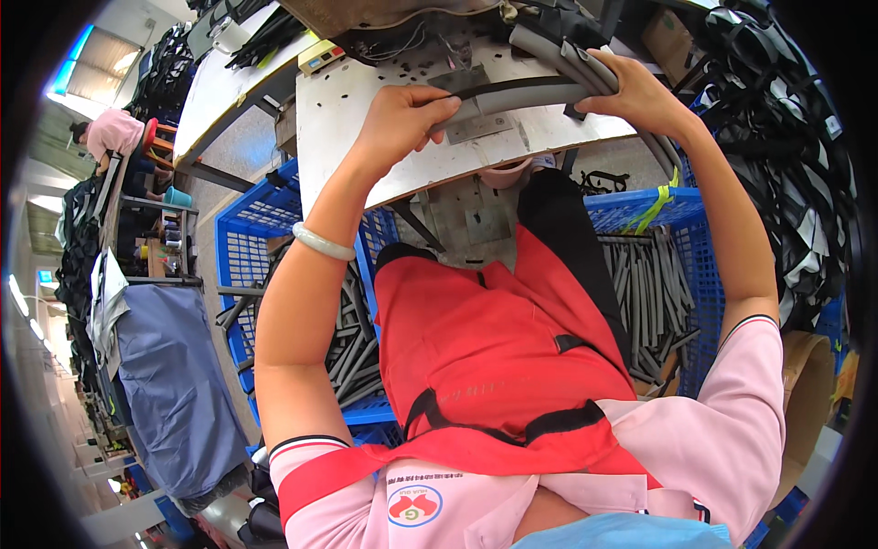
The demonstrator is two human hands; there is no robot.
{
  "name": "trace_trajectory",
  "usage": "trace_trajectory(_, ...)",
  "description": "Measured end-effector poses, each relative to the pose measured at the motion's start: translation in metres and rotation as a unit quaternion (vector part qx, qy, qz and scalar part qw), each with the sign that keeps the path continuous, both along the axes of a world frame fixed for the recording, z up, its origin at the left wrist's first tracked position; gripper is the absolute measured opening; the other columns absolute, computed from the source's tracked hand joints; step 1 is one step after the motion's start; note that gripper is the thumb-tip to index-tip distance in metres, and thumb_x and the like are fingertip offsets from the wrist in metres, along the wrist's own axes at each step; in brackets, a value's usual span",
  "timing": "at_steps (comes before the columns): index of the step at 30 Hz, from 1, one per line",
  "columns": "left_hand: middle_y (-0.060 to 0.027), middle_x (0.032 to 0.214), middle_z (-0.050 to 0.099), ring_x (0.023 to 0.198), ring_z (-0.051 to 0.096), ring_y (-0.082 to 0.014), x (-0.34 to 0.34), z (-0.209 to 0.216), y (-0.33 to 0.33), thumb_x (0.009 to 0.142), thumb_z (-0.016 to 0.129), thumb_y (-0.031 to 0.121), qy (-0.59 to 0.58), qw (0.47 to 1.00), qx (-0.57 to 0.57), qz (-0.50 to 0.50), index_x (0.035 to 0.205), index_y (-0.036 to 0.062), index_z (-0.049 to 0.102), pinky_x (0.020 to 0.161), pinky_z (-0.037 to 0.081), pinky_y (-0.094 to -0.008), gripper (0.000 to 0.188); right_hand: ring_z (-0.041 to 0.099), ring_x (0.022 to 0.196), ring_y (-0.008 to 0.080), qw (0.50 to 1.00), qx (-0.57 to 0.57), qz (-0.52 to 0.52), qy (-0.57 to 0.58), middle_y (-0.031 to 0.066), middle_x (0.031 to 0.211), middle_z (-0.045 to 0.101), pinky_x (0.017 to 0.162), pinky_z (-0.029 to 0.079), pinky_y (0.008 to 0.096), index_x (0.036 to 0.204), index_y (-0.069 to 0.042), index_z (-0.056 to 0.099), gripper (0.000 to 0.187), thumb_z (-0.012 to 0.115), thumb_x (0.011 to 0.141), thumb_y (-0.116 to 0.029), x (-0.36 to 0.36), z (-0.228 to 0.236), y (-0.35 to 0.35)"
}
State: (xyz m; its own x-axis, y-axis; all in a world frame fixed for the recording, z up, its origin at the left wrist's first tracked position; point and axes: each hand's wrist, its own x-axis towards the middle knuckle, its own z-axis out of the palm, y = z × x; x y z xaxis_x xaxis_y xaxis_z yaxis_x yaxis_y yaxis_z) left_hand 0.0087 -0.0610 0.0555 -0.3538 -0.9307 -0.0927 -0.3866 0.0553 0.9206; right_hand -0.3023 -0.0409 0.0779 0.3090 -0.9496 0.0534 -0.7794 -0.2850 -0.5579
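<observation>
My left hand (403,121) pinches one end of a long grey strip (526,95) with a black edge. The strip bows across a metal plate (482,127) set in the white worktable (338,128). At its other end my right hand (638,97) is closed round the strip, together with more grey tube-like strips (561,57) that run up behind the fingers and hang down past the table edge. The far side of the plate is partly hidden by a dark machine body (393,23).
Blue plastic baskets (240,233) full of grey strips (645,297) stand on both sides of my red apron (494,339). A yellow-and-white box (319,57) sits on the table's far left. Black straps (777,137) are piled at right. Another person (114,137) sits at far left.
</observation>
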Motion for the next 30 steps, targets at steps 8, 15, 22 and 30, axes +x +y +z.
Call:
trace_trajectory(8, -0.0036, 0.063, 0.06, 0.049, 0.045, -0.0059, -0.003, 0.003, -0.016, 0.087, 0.067, 0.023, 0.025, 1.0, 0.018, 0.003, 0.104, -0.0045, 0.068, 0.046, 0.035, -0.0205, 0.032, 0.057, 0.082, 0.0161, 0.996, -0.06, 0.019, -0.067, 0.0097, 0.092, 0.064, 0.081, 0.046, 0.0308, 0.116, 0.0, 0.057, 0.049, 0.074, 0.075, -0.02, -0.006, -0.013, -0.017)
trace_trajectory(15, -0.0014, 0.063, 0.057, 0.05, 0.043, -0.0049, -0.007, 0.006, -0.026, 0.09, 0.063, 0.02, 0.027, 0.999, 0.025, 0.009, 0.104, -0.0024, 0.067, 0.046, 0.032, -0.019, 0.027, 0.057, 0.084, 0.0154, 0.997, -0.073, 0.023, -0.031, 0.0085, 0.091, 0.063, 0.082, 0.046, 0.0294, 0.118, 0.001, 0.057, 0.053, 0.075, 0.075, -0.024, -0.013, -0.022, -0.042)
trace_trajectory(22, -0.0043, 0.066, 0.062, 0.051, 0.051, -0.0084, 0.024, -0.018, -0.045, 0.09, 0.062, 0.019, 0.121, 0.983, 0.013, 0.136, 0.098, -0.0023, 0.069, 0.047, 0.038, -0.0215, 0.024, 0.056, 0.085, 0.0123, 0.978, -0.095, -0.087, -0.164, 0.0038, 0.091, 0.062, 0.082, 0.045, 0.0286, 0.112, -0.002, 0.059, 0.045, 0.075, 0.077, -0.026, -0.028, -0.037, -0.023)
trace_trajectory(30, -0.0017, 0.065, 0.06, 0.05, 0.048, -0.0051, 0.051, -0.094, 0.002, 0.091, 0.063, 0.025, -0.097, 0.979, -0.089, 0.154, 0.099, 0.0006, 0.071, 0.046, 0.036, -0.0206, 0.026, 0.062, 0.091, 0.0135, 0.744, 0.176, -0.187, -0.616, 0.0036, 0.102, 0.063, 0.083, 0.05, 0.0293, 0.122, -0.006, 0.052, 0.048, 0.073, 0.082, -0.024, -0.068, -0.184, 0.103)
